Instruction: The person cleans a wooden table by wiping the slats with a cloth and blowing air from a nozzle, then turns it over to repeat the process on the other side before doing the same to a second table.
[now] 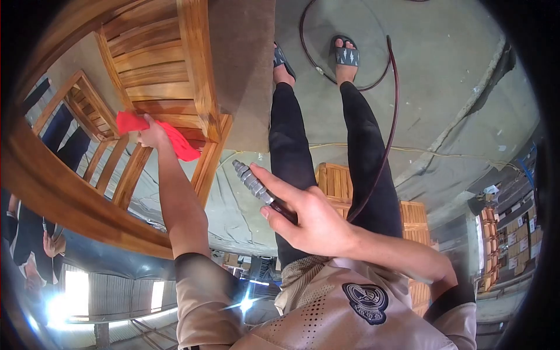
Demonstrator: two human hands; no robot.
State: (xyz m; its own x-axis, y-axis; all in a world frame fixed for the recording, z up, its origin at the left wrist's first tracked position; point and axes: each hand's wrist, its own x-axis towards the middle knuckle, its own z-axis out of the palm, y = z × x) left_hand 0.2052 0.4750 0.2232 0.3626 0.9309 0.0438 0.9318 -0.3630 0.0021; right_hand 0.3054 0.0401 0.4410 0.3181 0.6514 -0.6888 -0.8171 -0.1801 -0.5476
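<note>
My left hand (153,134) holds a red cloth (184,143) against the slatted seat of a wooden chair (154,70) at the left, near where the seat meets the side slats. The fingers are partly hidden by the cloth. In front of my body, my right hand (315,219) is closed around the end of a dark red air hose (398,93), with its metal coupling (252,182) sticking out between thumb and index finger. The coupling touches nothing else.
The hose loops over the concrete floor (443,76) near my feet. A brown board (242,76) lies beside the chair. More wooden pieces (415,221) stand behind my legs. Another person's hand (55,242) shows at the far left. Stacked boxes (519,236) are at the right.
</note>
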